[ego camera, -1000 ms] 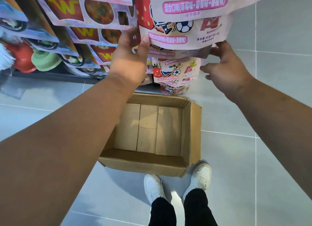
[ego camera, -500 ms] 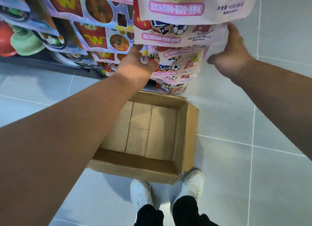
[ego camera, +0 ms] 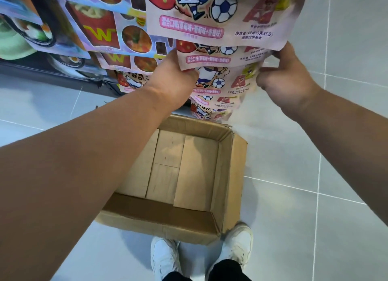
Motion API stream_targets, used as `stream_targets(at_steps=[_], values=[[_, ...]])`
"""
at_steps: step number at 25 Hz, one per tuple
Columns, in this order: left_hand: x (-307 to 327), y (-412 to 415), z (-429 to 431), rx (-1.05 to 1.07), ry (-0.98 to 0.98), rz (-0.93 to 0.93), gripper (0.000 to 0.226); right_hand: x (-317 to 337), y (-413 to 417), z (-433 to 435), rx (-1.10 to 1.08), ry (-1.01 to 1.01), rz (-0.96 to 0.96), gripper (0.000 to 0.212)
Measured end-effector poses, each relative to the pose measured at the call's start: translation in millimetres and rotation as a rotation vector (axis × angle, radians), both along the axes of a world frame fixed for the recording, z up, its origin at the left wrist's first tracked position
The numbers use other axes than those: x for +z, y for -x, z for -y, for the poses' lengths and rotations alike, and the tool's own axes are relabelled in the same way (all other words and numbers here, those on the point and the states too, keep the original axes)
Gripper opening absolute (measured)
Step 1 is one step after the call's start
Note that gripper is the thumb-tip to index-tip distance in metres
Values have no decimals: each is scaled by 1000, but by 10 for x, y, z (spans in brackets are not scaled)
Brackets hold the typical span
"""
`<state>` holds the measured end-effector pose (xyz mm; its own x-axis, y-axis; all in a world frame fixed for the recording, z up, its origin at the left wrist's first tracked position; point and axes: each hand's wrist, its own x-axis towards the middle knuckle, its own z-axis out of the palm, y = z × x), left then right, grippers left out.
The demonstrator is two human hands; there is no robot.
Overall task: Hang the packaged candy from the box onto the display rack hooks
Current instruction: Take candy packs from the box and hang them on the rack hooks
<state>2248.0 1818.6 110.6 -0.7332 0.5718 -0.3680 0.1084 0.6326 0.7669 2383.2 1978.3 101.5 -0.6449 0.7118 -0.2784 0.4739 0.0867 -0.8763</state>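
Observation:
Pink candy packs with a cartoon boy and a football hang in a column on the rack; the top pack [ego camera: 218, 18] overlaps a second pack [ego camera: 218, 56] and a third pack [ego camera: 226, 81]. My left hand [ego camera: 172, 76] grips the left edge of the second pack. My right hand [ego camera: 287, 79] pinches the packs' right edge with curled fingers. The hooks are hidden behind the packs. The cardboard box [ego camera: 231, 175] lies on the floor below my arms, and no packs show inside it.
Snack packs with a red "W" cup [ego camera: 98, 32] hang to the left on the same rack. Grey floor tiles [ego camera: 315, 228] surround the box. My white shoes [ego camera: 165, 257] stand at the box's near edge.
Both hands have closed in on the sides of the hanging pink packs, the left one rising a little and the right one dropping lower. The view tilted slightly.

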Motion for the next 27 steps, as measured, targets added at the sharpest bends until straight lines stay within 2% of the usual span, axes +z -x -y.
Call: stream_targets(at_steps=[3, 8, 11, 14, 20, 23, 27], values=[[16, -22, -1, -64, 55, -21, 36, -80, -34, -15, -63, 65, 127, 84], [7, -19, 49, -135, 129, -6, 47, -231, -81, 133, 4, 132, 223, 83], [43, -17, 169, -55, 118, 36, 52, -135, -170, 225, -55, 63, 290, 79], [270, -148, 349, -65, 179, -19, 56, 55, -228, 429, 81, -92, 407, 75], [1227, -385, 836, -361, 486, -214, 79, 954, -333, 984, 499, -497, 708, 73], [1918, -458, 1115, -462, 589, -295, 82, 1704, -378, 1227, 597, -565, 784, 73], [2809, -514, 1405, -457, 582, -338, 88, 2632, -428, 1444, 630, -590, 792, 73]])
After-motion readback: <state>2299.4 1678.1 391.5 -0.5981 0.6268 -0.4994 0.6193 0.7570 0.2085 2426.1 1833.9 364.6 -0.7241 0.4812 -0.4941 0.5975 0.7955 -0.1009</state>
